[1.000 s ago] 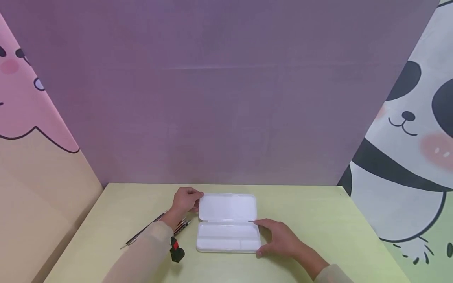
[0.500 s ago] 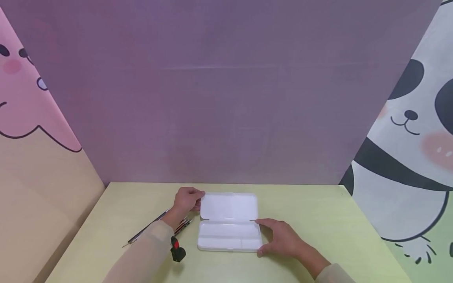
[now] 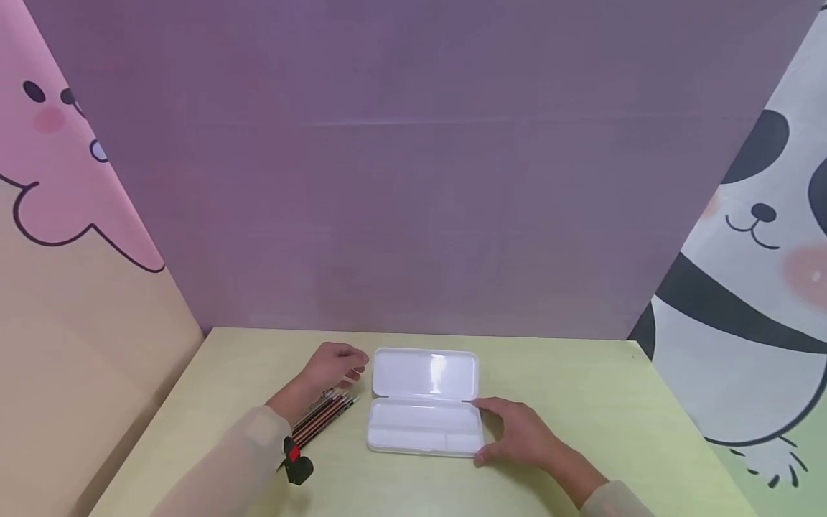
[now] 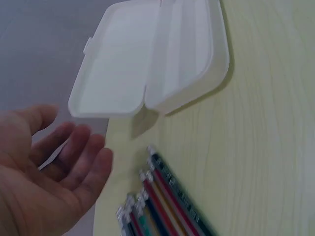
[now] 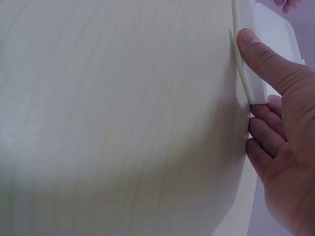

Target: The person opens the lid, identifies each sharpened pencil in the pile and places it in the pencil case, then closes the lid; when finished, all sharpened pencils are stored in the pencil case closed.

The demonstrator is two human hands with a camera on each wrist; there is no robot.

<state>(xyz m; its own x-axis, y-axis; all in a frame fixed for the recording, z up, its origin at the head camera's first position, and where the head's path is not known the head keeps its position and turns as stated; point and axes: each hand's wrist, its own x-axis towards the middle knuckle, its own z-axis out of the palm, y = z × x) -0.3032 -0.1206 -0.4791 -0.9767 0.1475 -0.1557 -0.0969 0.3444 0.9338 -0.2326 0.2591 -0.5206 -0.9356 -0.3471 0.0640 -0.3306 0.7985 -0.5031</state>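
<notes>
A white plastic pencil case (image 3: pixel 407 414) lies on the table with its lid (image 3: pixel 407 373) folded back, showing a divided inside with nothing in it. My right hand (image 3: pixel 520 434) holds the case's right end, thumb at the near corner and fingers by the hinge; in the right wrist view the thumb (image 5: pixel 266 59) presses along the edge. Just left of the lid, my left hand (image 3: pixel 332 366) is apart from it, fingers loosely bent around nothing. Several pencils (image 3: pixel 323 418) lie in a bundle beneath the left wrist, partly hidden by the forearm; the left wrist view shows their ends (image 4: pixel 162 191).
The pale wooden table (image 3: pixel 568 388) ends at a purple backdrop (image 3: pixel 413 215). Printed panels flank it, a pink figure (image 3: pixel 58 165) at left and a panda (image 3: pixel 749 287) at right. A black-and-red wrist device (image 3: pixel 297 461) hangs off the left sleeve.
My left hand has let go of the lid's far left corner and drawn slightly left, uncovering more of the pencils. The right hand stays on the case. The view has shifted a little.
</notes>
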